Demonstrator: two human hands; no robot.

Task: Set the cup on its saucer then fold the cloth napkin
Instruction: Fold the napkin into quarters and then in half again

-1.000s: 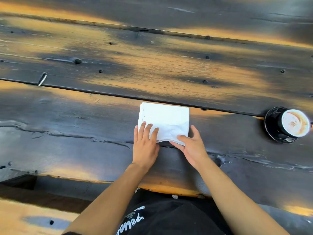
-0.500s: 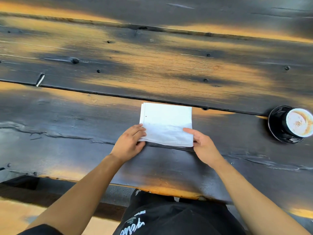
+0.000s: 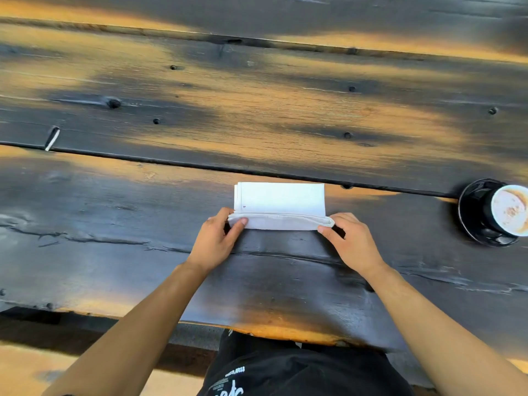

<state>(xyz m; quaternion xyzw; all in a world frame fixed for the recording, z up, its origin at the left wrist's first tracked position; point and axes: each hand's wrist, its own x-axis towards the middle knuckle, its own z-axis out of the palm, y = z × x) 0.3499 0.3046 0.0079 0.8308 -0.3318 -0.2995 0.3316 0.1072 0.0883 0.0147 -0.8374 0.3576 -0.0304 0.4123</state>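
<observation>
- Cup (image 3: 510, 210) at the table's right edge is cut off by the frame on its right side; it stands on a black saucer (image 3: 471, 215), and a pale foamy drink with brown swirls fills it. Any handle is out of sight.
- Cloth napkin (image 3: 281, 198), white and already folded into a layered rectangle, lies on the near plank of the dark wooden table (image 3: 114, 224), just short of the long gap between planks and well apart from the cup. Its near edge is raised and rolled up off the wood, so the underside there is hidden. A tiny dark speck sits near its left edge (too small to say whether it is a mark or a stitch).
- Left hand (image 3: 217, 241) pinches the napkin's near left corner between thumb and fingers; the fingers behind the cloth are hidden.
- Right hand (image 3: 351, 241) pinches the near right corner the same way, its fingertips tucked under the rolled edge.
- Both forearms reach in from the bottom corners, cut off by the frame.
- Black garment (image 3: 285, 372) below the table's near edge carries white print: a few small lines too blurred to read, and larger letters cut off at the bottom edge (perhaps "etc", not certain).
- White sliver (image 3: 52, 138) stuck in the plank gap near the table's left edge is too small to identify.
</observation>
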